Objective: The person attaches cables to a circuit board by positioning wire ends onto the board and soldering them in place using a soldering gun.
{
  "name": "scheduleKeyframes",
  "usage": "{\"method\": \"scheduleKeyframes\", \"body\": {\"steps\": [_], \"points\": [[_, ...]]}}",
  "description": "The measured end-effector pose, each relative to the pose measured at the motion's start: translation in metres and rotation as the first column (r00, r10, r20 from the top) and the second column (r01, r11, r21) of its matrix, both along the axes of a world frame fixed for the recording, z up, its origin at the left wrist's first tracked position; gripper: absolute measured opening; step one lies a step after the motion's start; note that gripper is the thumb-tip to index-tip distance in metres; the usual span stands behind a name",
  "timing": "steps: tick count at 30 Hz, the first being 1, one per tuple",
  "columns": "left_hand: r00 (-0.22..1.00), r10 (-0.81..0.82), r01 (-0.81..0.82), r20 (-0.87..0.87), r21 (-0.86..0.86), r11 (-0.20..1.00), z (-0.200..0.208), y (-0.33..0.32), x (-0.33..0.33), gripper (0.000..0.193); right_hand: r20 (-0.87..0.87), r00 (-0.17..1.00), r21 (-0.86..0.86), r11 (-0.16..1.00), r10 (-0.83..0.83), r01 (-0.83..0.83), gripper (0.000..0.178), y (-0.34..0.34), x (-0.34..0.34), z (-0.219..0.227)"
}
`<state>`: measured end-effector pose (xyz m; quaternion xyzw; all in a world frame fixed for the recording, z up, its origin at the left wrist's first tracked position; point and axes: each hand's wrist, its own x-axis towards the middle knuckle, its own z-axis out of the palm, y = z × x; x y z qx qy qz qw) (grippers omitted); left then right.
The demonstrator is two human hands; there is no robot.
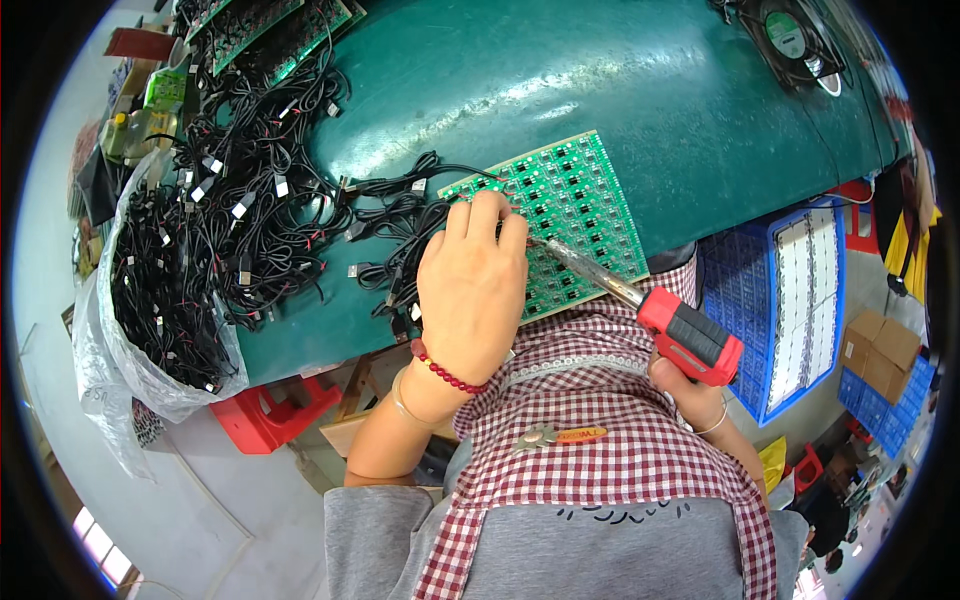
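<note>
A green circuit board [612,215] with rows of small black parts lies at the table's near edge. Over its left side my left hand [475,270] bends down, fingers pinched together on the end of a black USB cable [400,215]; the fingertips are partly hidden. My right hand [685,392] grips the handle of a red and black soldering iron [690,335]. Its metal tip points left and reaches the board right beside my left fingers. Other black cables lie left of that hand, and one runs to the board's upper left corner.
A big heap of black USB cables [245,190] covers the table's left side, spilling from a clear plastic bag [225,375]. More circuit boards [250,35] are stacked at the far left. A black fan [790,38] stands far right. Beside the table are a blue crate [765,390] and a red stool [265,420].
</note>
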<state>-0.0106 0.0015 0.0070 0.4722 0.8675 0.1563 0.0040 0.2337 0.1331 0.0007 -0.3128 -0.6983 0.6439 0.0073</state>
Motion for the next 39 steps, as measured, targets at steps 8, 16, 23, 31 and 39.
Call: {"method": "scheduleKeyframes", "body": {"steps": [8,16,23,31,39], "points": [[1.000,0.005,-0.005,0.008,-0.007,1.000,0.000,0.000,-0.001,0.007,0.030,0.997,-0.126,0.989,-0.070,0.073,0.028,-0.001,0.016,-0.006],[0.999,-0.001,0.000,0.044,0.013,1.000,0.002,-0.002,-0.002,0.009,-0.010,0.999,-0.123,0.992,-0.035,0.033,0.029,-0.002,0.011,-0.006],[1.000,0.005,-0.006,0.026,0.035,0.999,0.001,0.000,-0.003,0.013,-0.129,0.992,0.123,0.992,0.009,0.007,0.012,-0.004,-0.006,-0.002],[0.999,0.017,-0.017,0.028,0.004,1.000,-0.001,-0.001,0.000,0.009,-0.012,0.998,-0.094,0.994,-0.063,0.062,0.029,-0.001,0.016,-0.007],[1.000,0.020,-0.020,0.019,-0.007,1.000,0.000,0.000,-0.001,0.009,0.019,0.998,-0.106,0.992,-0.063,0.065,0.029,-0.001,0.018,-0.007]]}}
